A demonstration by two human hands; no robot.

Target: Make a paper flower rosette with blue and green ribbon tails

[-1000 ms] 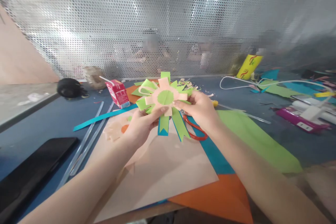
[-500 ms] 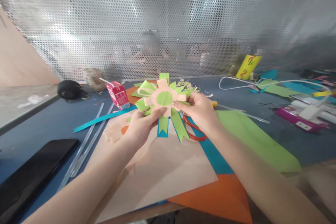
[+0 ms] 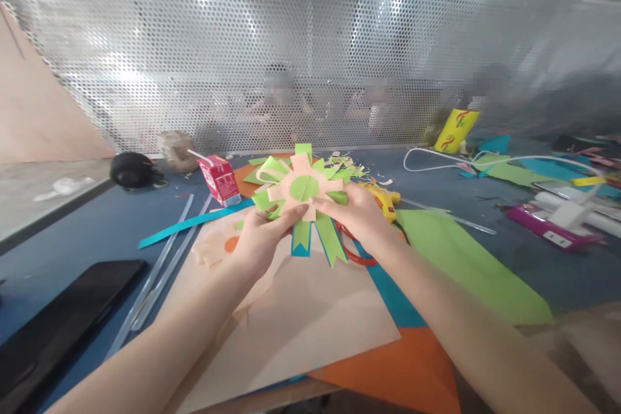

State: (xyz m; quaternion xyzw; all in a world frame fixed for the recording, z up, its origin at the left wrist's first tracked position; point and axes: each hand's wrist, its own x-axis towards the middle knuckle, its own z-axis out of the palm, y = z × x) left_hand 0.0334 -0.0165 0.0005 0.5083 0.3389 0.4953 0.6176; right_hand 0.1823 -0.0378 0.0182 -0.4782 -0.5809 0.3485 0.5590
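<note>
A paper rosette (image 3: 304, 188) in green and pale peach, with two green and blue ribbon tails hanging down, is held up over the table. My left hand (image 3: 262, 233) grips its lower left edge, thumb on the front. On the lower right, my right hand (image 3: 361, 217) pinches it with the thumb near the centre; the fingers behind it are hidden. Red-handled scissors (image 3: 359, 257) lie partly covered below my right hand. Just beyond that hand is a yellow glue gun (image 3: 388, 199). Under both hands spreads a peach paper sheet (image 3: 310, 310).
Left are a black phone (image 3: 68, 317), clear glue sticks (image 3: 160, 278), a blue strip (image 3: 194, 223) and a pink drink carton (image 3: 220, 181). Green paper (image 3: 475, 265), orange paper (image 3: 398, 369) and a purple power strip (image 3: 553, 226) lie right. A perforated metal screen (image 3: 310, 32) rises behind; people show through it.
My right thumb has slid left and down towards the rosette's lower middle. The view has tilted up slightly, and more of the glue gun shows. Both hands keep hold of the rosette.
</note>
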